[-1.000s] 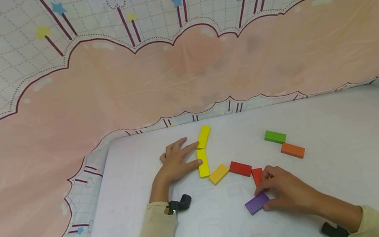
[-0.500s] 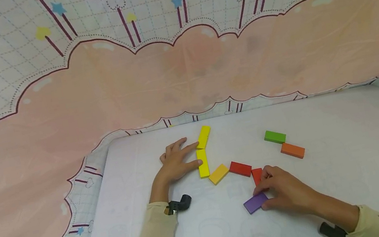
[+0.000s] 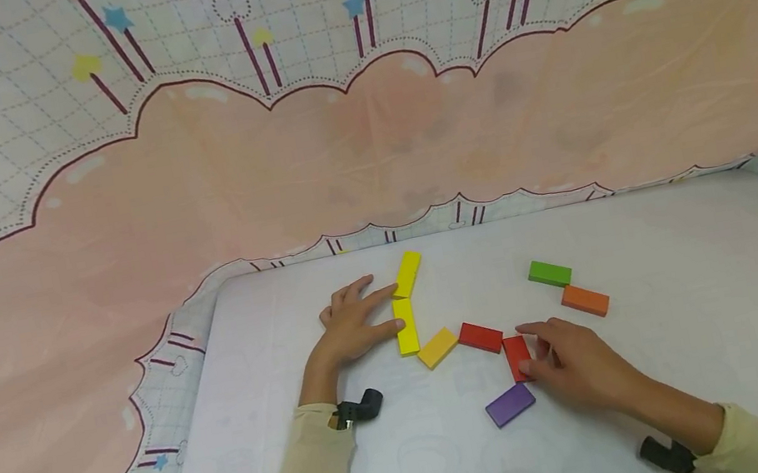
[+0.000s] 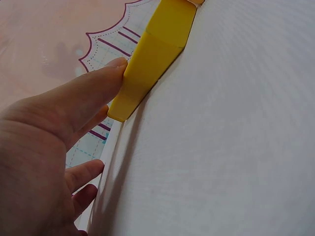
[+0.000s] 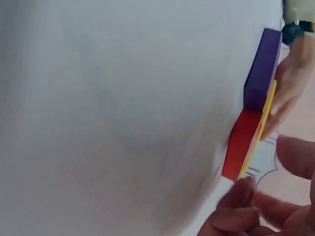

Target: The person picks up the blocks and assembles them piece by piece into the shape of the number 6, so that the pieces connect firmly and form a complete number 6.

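My left hand (image 3: pixel 352 326) lies beside two bright yellow blocks, its index fingertip at the far yellow block (image 3: pixel 407 274) and its thumb touching the nearer yellow block (image 3: pixel 408 337). My right hand (image 3: pixel 580 362) is at a red block (image 3: pixel 516 354); in the head view the thumb overlaps its right side and the index fingertip is by its far end. A gap shows between thumb and red block in the right wrist view. The purple block (image 3: pixel 510 405) lies flat, meeting the near end of that red block, with no hand on it.
An amber block (image 3: pixel 438 348) and another red block (image 3: pixel 480 337) continue the bent row between the hands. A green block (image 3: pixel 550 273) and an orange block (image 3: pixel 585 301) lie apart at the right on the white table (image 3: pixel 705 272). A patterned cloth (image 3: pixel 365 154) hangs behind.
My right hand has let go of the purple block and shifted away from me to the red block. The purple block moved slightly left. My left hand has stayed in place.
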### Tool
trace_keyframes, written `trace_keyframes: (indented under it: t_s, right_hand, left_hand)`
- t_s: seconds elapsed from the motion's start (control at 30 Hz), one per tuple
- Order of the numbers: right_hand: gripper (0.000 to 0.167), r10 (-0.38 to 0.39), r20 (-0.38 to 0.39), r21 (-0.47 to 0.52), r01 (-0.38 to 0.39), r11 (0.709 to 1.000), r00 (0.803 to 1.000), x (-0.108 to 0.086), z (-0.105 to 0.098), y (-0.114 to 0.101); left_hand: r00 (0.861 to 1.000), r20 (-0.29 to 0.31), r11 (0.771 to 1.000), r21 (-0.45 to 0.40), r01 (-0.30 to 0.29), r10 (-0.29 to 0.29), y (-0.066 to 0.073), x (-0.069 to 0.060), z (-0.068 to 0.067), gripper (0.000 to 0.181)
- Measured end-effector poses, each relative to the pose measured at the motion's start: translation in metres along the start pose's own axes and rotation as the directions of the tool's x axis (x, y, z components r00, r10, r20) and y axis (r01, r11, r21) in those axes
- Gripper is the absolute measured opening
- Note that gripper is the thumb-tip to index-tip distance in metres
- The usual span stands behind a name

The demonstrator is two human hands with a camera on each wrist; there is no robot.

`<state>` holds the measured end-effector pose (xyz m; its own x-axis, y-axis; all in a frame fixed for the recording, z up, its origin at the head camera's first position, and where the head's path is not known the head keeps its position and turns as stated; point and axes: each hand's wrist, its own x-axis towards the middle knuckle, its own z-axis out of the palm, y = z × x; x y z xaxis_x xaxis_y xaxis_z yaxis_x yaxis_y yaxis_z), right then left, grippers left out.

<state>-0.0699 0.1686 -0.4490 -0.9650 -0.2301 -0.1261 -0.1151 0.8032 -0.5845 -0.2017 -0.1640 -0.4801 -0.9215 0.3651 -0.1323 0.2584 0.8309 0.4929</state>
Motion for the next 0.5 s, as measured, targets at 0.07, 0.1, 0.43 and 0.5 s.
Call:
trace_keyframes:
  t_s: [0.07, 0.1, 0.43, 0.5]
  right_hand:
    - [0.053, 0.019, 0.002, 0.004, -0.019, 1.0, 1.0, 0.0016, -0.0001, 0.0019]
    - [0.052, 0.026, 0.013, 0.009, -0.026, 1.0, 1.0, 0.002, 0.0002, 0.0027]
    - [0.046, 0.049, 0.061, 0.05, -0.053, 0.997, 0.997, 0.0029, 0.0032, 0.0036]
    - [0.046, 0.051, 0.063, 0.05, -0.054, 0.997, 0.997, 0.0031, 0.0033, 0.0039]
  left_hand:
    - [1.0, -0.001, 1.0, 0.006, 0.002, -0.002, 0.0, -0.0003, -0.0003, 0.067]
    - [1.0, -0.001, 1.0, 0.01, 0.001, -0.001, -0.0003, -0.0003, -0.0001, 0.067]
    - [1.0, 0.003, 1.0, 0.0, 0.0, 0.0, 0.0002, 0.0001, -0.0007, 0.066]
    - [1.0, 0.001, 1.0, 0.0, -0.003, 0.003, -0.0001, 0.0001, -0.0006, 0.066]
